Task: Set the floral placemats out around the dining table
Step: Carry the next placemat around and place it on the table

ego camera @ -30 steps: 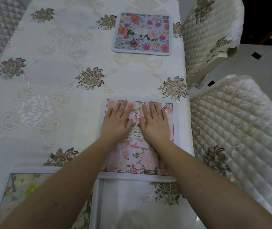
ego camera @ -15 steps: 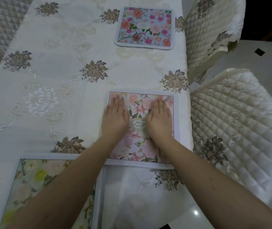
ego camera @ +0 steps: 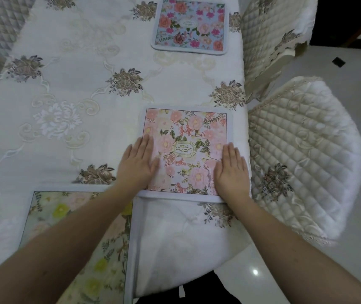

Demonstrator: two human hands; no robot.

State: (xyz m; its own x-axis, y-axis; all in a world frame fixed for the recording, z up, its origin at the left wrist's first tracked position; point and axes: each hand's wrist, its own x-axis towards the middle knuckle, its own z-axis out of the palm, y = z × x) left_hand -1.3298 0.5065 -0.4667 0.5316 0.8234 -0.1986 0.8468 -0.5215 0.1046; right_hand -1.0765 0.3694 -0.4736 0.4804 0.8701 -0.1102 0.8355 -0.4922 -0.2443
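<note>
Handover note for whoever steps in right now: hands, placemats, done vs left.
Left hand: flat, palm down on the left edge of the pink placemat, gripping nothing.
Right hand: flat on the same mat's right edge.
Pink placemat lies at the table's right side, by the near quilted chair.
Blue placemat is set farther along that side.
Yellow-green placemat lies at the near end under the left forearm.
Done: three mats in view are down.
Left: lift hands; other seats are out of view.

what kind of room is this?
Likely a home dining room: a table under a cream embroidered tablecloth, quilted cream chair covers pulled up alongside, and square floral placemats, pink and blue, laid at the seats.
</note>
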